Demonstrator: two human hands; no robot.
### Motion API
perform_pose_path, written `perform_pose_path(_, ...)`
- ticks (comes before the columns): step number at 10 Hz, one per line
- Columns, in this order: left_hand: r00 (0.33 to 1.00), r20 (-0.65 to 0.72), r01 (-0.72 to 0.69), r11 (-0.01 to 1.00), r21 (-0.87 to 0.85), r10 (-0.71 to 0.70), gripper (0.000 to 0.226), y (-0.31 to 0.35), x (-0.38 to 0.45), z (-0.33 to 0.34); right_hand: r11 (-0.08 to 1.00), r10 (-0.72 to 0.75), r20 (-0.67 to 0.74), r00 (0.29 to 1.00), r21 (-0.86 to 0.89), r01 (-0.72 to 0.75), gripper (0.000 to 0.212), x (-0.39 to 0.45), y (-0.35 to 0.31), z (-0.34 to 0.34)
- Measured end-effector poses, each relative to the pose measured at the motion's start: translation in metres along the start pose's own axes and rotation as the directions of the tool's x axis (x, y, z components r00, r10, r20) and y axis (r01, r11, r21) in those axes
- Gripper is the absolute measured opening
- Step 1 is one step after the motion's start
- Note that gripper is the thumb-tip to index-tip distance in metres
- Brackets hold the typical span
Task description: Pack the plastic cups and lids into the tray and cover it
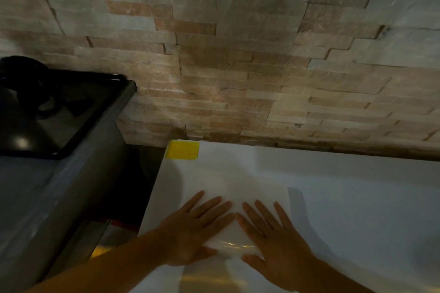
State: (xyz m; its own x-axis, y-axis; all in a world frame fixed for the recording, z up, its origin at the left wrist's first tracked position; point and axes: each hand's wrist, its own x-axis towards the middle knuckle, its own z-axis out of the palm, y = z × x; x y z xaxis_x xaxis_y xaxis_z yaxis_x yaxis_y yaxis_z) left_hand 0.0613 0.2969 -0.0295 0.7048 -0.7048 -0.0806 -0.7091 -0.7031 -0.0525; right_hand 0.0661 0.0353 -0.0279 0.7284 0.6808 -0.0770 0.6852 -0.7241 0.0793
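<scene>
Covering sheet first — a pale, translucent white rectangle of thin plastic or paper [238, 183] lies flat over whatever sits on the white tabletop [369, 197], and I cannot tell what is underneath it, so the tray, cups and lids are hidden from me. Poking out from beneath the sheet's far left corner is a bright yellow ribbed plastic edge [182, 149]. My left hand [192, 230] lies palm down on the sheet's near left part, fingers spread and straight, gripping nothing. My right hand [273, 242] lies the same way on the sheet's near right part, flat and unclenched; the tips of the two forefingers nearly meet near the middle of the sheet. Between my thumbs, at the sheet's near edge, a glossy clear strip [234, 245] catches a yellowish glint. Left of the sheet, past a dark gap, stands a grey counter [35, 197] bearing a black glass hob [78, 111] — well apart from it. Behind the sheet rises a wall of rough tan and grey stone strips [238, 54].
</scene>
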Motion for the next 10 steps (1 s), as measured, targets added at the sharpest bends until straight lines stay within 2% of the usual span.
perform_pose_path(2,0.995,-0.100,0.017,0.996,-0.084,-0.025,0.072,0.000,0.000,0.012,1.000,-0.005,-0.096,0.995,0.025,0.008,0.068,0.000,0.000,0.006)
perform_pose_path(3,0.994,-0.108,0.025,0.995,-0.099,-0.035,0.071,0.001,0.000,0.012,0.999,-0.003,-0.091,0.996,0.033,0.006,0.067,-0.001,-0.001,0.007)
perform_pose_path(5,0.997,-0.047,0.052,0.996,-0.073,-0.055,0.070,0.003,0.003,0.002,0.998,0.010,-0.050,0.999,0.066,-0.007,0.067,-0.001,0.002,0.006)
perform_pose_path(7,0.990,-0.003,0.142,0.990,-0.014,-0.143,0.067,0.013,0.003,-0.017,0.984,0.111,0.051,0.992,0.137,-0.117,0.061,0.002,0.006,-0.012)
perform_pose_path(8,0.971,0.124,0.218,0.969,-0.119,-0.203,0.071,0.018,0.005,-0.027,0.821,0.211,0.049,0.976,0.534,-0.204,0.051,0.005,0.009,-0.015)
perform_pose_path(9,0.952,0.167,0.291,0.927,-0.237,-0.256,0.075,0.021,0.007,-0.035,0.612,0.345,0.101,0.933,0.730,-0.306,0.042,0.006,0.012,-0.035)
perform_pose_path(10,0.899,0.112,0.414,0.740,-0.530,-0.422,0.066,0.015,0.008,-0.068,0.349,0.479,0.102,0.872,0.889,-0.296,0.031,0.008,0.018,-0.078)
